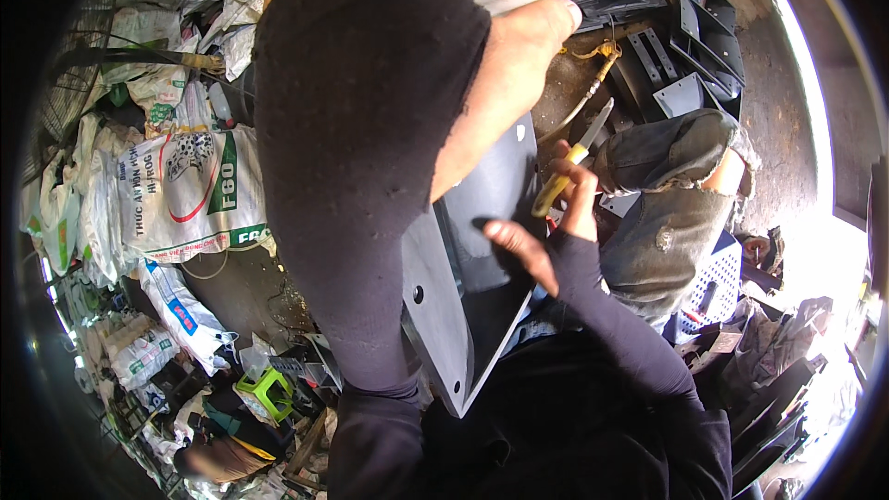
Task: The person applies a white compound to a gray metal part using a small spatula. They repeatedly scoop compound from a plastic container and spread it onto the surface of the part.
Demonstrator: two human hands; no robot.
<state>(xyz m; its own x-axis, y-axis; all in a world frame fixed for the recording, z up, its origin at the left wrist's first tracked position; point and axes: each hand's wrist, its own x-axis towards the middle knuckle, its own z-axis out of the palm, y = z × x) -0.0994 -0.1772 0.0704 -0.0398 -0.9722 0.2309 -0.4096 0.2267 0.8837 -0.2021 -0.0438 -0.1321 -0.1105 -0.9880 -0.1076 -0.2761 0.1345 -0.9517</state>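
Observation:
A yellow-handled knife (576, 154) sits in the curled fingers of my right hand (578, 208). Its blade points up and away, and my right thumb sticks out to the left. Across my lap lies a large dark moulded part (437, 310) with angled flanges and round holes. My left hand (500, 74) is raised close over the part, its back covered by a black sleeve. The left thumb stretches toward the far right. My other left fingers are mostly hidden or out of view, so any grip there is unclear.
Several dark moulded parts (708, 37) lie at the far right, near a yellow-tipped hose (607, 60). White printed sacks (176, 194) pile up on the left. A green stool (269, 395) stands lower left. A white perforated basket (711, 287) is beside my knee.

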